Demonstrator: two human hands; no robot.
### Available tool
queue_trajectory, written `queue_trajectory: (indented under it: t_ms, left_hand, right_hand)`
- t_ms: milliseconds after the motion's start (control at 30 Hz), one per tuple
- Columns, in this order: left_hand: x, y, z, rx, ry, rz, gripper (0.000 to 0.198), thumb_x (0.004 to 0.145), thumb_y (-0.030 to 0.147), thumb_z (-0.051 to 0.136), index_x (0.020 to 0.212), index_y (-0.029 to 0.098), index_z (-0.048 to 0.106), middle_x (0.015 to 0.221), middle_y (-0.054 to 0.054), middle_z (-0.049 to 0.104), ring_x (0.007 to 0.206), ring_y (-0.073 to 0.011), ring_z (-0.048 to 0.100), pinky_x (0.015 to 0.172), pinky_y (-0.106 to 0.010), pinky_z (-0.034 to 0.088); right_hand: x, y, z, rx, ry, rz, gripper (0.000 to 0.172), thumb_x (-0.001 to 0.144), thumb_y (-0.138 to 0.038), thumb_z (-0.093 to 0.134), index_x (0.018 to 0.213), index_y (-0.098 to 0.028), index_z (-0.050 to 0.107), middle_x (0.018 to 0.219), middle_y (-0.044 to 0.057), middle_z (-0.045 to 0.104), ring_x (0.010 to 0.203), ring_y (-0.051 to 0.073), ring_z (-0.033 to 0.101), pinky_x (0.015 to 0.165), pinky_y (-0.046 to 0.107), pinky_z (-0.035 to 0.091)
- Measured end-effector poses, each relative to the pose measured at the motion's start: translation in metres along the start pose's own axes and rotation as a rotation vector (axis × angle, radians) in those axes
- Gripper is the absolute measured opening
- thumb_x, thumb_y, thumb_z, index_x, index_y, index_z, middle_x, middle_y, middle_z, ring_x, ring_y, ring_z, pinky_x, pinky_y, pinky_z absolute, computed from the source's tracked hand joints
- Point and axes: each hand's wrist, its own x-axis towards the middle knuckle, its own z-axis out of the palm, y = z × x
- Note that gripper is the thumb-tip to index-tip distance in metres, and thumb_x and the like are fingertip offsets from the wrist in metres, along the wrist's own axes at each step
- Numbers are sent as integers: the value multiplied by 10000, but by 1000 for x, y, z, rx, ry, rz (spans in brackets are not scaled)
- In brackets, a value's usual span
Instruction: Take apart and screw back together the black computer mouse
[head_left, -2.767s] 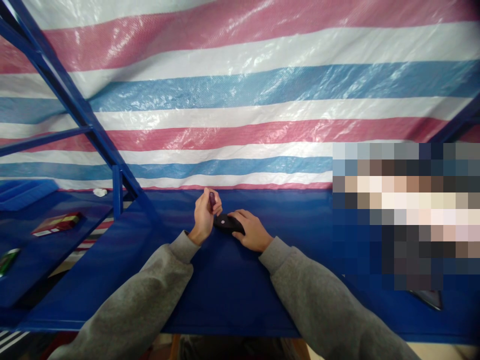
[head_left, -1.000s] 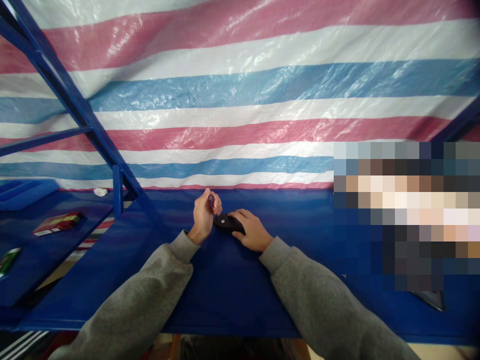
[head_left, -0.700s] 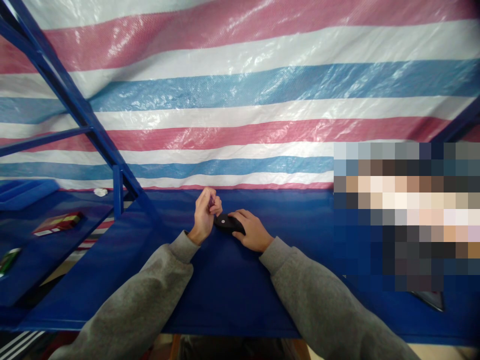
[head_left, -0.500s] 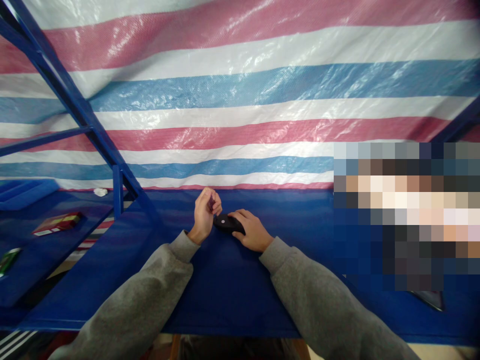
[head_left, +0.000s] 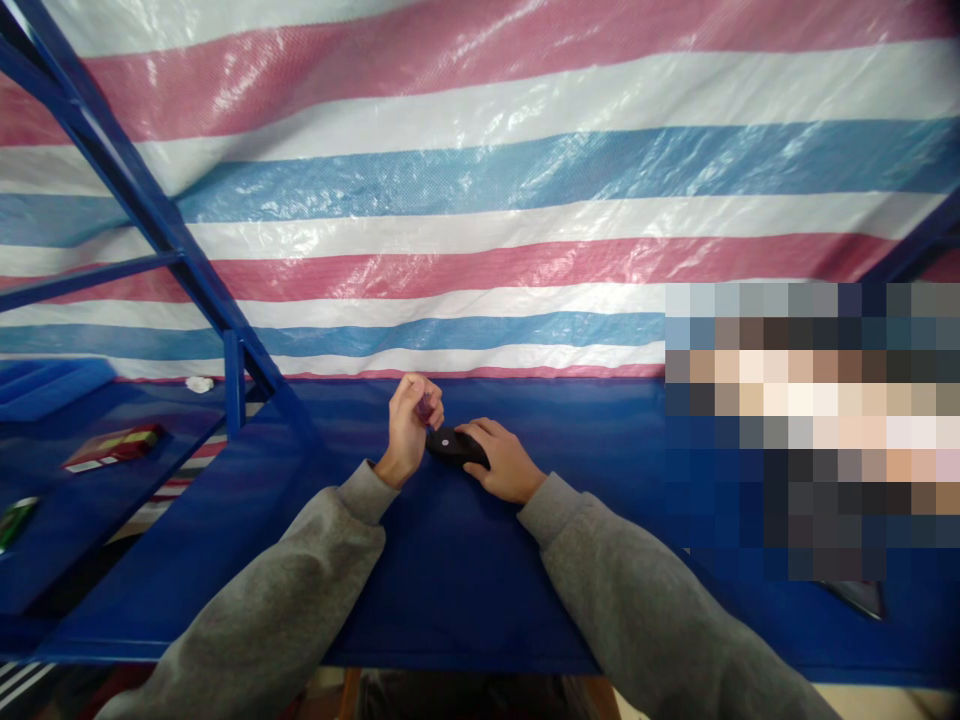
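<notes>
A black, elongated, rounded object with a small pale round mark (head_left: 442, 447) lies on the blue table (head_left: 457, 590). My right hand (head_left: 506, 462) is wrapped over its right end, thumb on the near side and fingers on the far side. Close to its left end, my left hand (head_left: 409, 430) is raised with the fingers curled in. A small purplish, shiny thing (head_left: 424, 407) shows inside that curl, too small and covered to name. The two hands are apart, with the black object's left end between them.
At the left, a second blue table holds a red box (head_left: 112, 447), a green item (head_left: 16, 522), a white crumpled piece (head_left: 199, 384) and a blue tray (head_left: 56, 385). A blue frame post (head_left: 135, 190) slants up there. Striped sheeting (head_left: 465, 180) hangs behind. A dark flat item (head_left: 855, 597) lies right, below a blurred-out area.
My left hand has turned slightly, and more of the purplish thing shows in its fingers. My right hand and the black object stay in place.
</notes>
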Motion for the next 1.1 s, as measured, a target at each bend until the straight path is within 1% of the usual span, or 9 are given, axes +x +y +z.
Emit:
queue_trajectory:
  t_ms: [100, 200, 300, 467, 633, 733, 833, 1100]
  left_hand:
    - [0, -1, -1, 21, 9, 7, 264, 836, 365, 549, 690, 171, 444, 641, 37, 440, 433, -58, 407, 419, -201, 316]
    - [1, -1, -1, 33, 27, 5, 315, 842, 393, 540, 649, 156, 462, 648, 24, 445, 436, -56, 411, 423, -208, 322]
    - [2, 0, -1, 38, 43, 3, 365, 859, 421, 513, 619, 148, 479, 627, 18, 437, 434, -60, 413, 422, -214, 320]
    - [3, 0, -1, 91, 54, 21, 383, 852, 426, 517, 597, 141, 515, 590, 11, 457, 429, -67, 402, 419, -221, 309]
    - [1, -3, -4, 110, 34, -14, 390, 862, 439, 477, 642, 138, 590, 572, -1, 479, 458, -82, 416, 445, -230, 320]
    - [0, -2, -5, 112, 12, -64, 447, 876, 470, 413, 685, 137, 640, 574, -10, 476, 491, -94, 432, 474, -235, 340]
    - [1, -1, -6, 140, 1, -77, 501, 884, 484, 373, 681, 130, 664, 579, -20, 472, 509, -99, 438, 491, -241, 350]
    - [3, -1, -6, 144, 27, -61, 463, 880, 473, 420, 704, 125, 669, 594, -20, 494, 494, -94, 448, 474, -238, 343]
  right_hand:
    - [0, -1, 0, -2, 1, 1, 516, 715, -162, 652, 1211, -185, 507, 1172, 91, 540, 1086, 239, 494, 989, 389, 385]
    - [0, -1, 1, 1, 2, 2, 517, 718, -161, 651, 1213, -190, 506, 1172, 89, 540, 1088, 238, 494, 987, 390, 386]
    - [-1, 0, 1, 2, 4, 1, 520, 718, -159, 653, 1216, -190, 505, 1170, 90, 539, 1093, 237, 491, 986, 386, 385]
    - [-1, 2, 1, 2, 1, 2, 527, 719, -161, 656, 1222, -190, 501, 1178, 91, 535, 1098, 239, 486, 993, 393, 380]
    - [1, 2, 1, 3, 2, 2, 521, 712, -156, 656, 1212, -174, 511, 1177, 98, 538, 1091, 242, 490, 991, 391, 384]
    - [1, 2, 1, 4, -2, 2, 519, 714, -154, 653, 1212, -178, 511, 1176, 97, 539, 1087, 242, 492, 991, 395, 384]
    - [0, 1, 1, 2, 0, 2, 524, 711, -156, 658, 1214, -175, 510, 1175, 99, 538, 1086, 243, 492, 990, 392, 384]
    - [0, 2, 3, -2, 6, -3, 531, 706, -155, 666, 1214, -177, 511, 1167, 95, 535, 1081, 239, 485, 992, 387, 382]
